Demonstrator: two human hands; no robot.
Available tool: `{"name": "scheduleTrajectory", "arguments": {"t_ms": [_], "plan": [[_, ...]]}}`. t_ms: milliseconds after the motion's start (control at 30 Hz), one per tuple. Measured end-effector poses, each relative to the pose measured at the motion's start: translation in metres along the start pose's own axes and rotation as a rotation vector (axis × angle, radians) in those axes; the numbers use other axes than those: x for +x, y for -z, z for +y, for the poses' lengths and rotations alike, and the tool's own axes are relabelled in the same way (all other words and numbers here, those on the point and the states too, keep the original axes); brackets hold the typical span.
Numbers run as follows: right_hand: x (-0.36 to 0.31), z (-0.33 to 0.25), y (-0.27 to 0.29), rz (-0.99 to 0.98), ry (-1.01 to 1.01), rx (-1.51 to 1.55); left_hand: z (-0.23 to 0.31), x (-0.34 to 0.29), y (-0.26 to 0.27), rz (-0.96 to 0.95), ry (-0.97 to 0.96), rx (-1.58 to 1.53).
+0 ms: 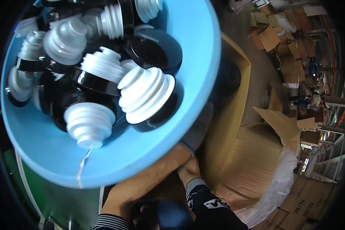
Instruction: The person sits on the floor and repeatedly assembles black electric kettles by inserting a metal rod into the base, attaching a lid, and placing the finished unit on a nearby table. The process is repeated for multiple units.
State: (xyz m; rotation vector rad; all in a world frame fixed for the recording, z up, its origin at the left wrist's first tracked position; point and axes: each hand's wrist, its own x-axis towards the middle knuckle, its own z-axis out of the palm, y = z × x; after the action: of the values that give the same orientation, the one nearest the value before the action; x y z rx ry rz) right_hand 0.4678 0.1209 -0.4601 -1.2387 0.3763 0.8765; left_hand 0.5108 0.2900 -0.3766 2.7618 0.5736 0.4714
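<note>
A light blue plastic basin [134, 168] fills the upper left, close to the camera. In it lie several parts with stepped white tops and rounded glossy black bases, such as this white-and-black part [147, 96] near the right wall. My two forearms cross beneath the basin's near rim. My left hand [198, 128] seems to be in grey material, maybe a glove, and is largely covered by the rim. Of my right hand [189, 168] only the part by the wrist shows, behind the left forearm. Neither hand's fingers can be seen, nor what they touch.
An open cardboard box [253, 153] stands just right of the basin, with clear plastic film [276, 191] along its edge. A green surface [61, 203] lies at lower left. Flattened cartons [303, 203] are at lower right; a pile of cardboard [281, 42] sits farther off.
</note>
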Motion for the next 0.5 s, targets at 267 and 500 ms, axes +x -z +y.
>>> {"name": "scheduleTrajectory", "arguments": {"t_ms": [267,500], "plan": [[-0.095,-0.040,-0.004,-0.099,-0.083,0.000,0.036,-0.042,0.123,-0.135,-0.257,-0.263],[-0.154,-0.065,-0.041,-0.369,-0.172,0.027,0.035,-0.138,0.289,0.291,-0.180,-0.344]]}}
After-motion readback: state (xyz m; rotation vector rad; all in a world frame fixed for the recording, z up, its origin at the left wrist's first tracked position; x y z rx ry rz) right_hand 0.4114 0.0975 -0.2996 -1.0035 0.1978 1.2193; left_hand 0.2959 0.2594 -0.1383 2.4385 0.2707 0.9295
